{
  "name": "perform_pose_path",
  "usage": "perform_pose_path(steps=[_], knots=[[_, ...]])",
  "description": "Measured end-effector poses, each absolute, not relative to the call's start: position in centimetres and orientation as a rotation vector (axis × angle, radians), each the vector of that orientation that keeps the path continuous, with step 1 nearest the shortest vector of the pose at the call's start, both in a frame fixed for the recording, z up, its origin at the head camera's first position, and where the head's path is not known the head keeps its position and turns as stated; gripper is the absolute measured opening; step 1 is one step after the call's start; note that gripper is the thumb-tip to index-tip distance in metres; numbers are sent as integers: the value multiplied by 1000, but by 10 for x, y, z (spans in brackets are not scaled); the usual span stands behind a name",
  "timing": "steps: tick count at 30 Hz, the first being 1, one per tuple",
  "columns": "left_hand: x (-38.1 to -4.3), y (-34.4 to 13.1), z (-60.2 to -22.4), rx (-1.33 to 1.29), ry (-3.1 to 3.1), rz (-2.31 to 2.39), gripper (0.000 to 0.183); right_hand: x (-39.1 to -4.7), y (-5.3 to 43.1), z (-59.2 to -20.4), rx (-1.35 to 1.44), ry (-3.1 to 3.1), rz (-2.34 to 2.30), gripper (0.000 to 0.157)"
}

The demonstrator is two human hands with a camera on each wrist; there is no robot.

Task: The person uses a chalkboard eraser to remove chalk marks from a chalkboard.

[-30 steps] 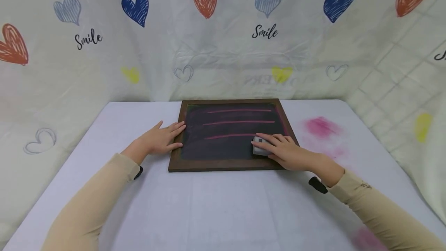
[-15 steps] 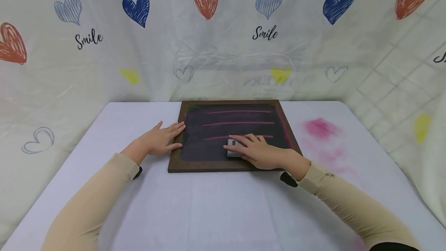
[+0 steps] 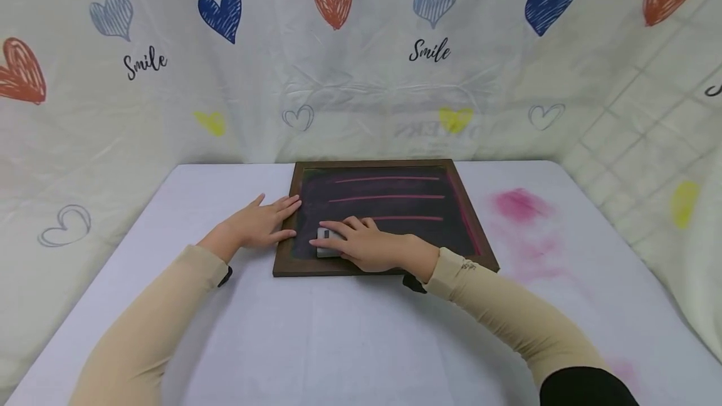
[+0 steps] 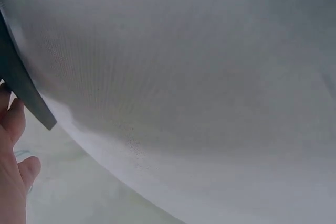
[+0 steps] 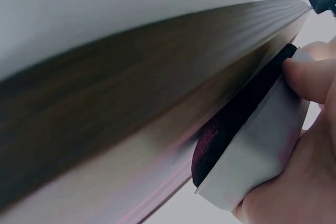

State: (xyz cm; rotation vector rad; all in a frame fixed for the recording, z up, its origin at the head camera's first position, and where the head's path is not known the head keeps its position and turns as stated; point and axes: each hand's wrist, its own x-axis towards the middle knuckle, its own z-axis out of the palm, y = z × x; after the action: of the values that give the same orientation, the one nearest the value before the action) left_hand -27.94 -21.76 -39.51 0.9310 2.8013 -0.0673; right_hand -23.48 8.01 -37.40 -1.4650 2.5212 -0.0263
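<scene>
A framed chalkboard [image 3: 389, 187] with three pink chalk lines lies on the table in the head view. My left hand [image 3: 259, 224] rests on the left side of its brown frame, fingers spread and straight; the left wrist view catches that hand only at its left edge, beside the frame's edge [image 4: 23, 82]. Near the board's lower left, my right hand [image 3: 372, 248] grips a chalkboard eraser [image 3: 327, 253] against the writing surface. The right wrist view shows the eraser's grey body [image 5: 257, 145] and dark felt [image 5: 210, 142], dusted pink, with thumb and fingers around it.
The white table [image 3: 361, 331] carries a pink smudge [image 3: 521, 205] right of the board, with fainter ones below it. Behind stands a white backdrop [image 3: 372, 86] printed with hearts and "Smile". Dark wrist bands show at both sleeves.
My right hand has slid the eraser leftward along the board's lower part, below the third pink line. The left hand and the board have stayed in place.
</scene>
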Motion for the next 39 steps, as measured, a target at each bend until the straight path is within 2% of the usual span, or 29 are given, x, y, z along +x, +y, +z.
perform_pose_path(steps=[6,12,17,25,30,34,39], knots=[[-279,-217,-396,928,2800,-67,77,-232,68,-378,-1472,2549,10,63],[-277,-216,-396,927,2796,-58,77,-231,77,-382,-1472,2573,9,64],[-277,-214,-397,945,2791,-60,77,-235,109,-384,-1402,2597,-62,65],[-280,-216,-396,951,2797,-75,77,-235,197,-386,-1247,2781,-168,64],[-280,-218,-395,950,2798,-84,78,-230,235,-387,-1209,2871,-200,65],[-281,-218,-394,950,2798,-84,78,-231,244,-387,-1205,2880,-231,65],[-280,-217,-393,947,2789,-84,78,-238,224,-384,-1208,2816,-214,65]])
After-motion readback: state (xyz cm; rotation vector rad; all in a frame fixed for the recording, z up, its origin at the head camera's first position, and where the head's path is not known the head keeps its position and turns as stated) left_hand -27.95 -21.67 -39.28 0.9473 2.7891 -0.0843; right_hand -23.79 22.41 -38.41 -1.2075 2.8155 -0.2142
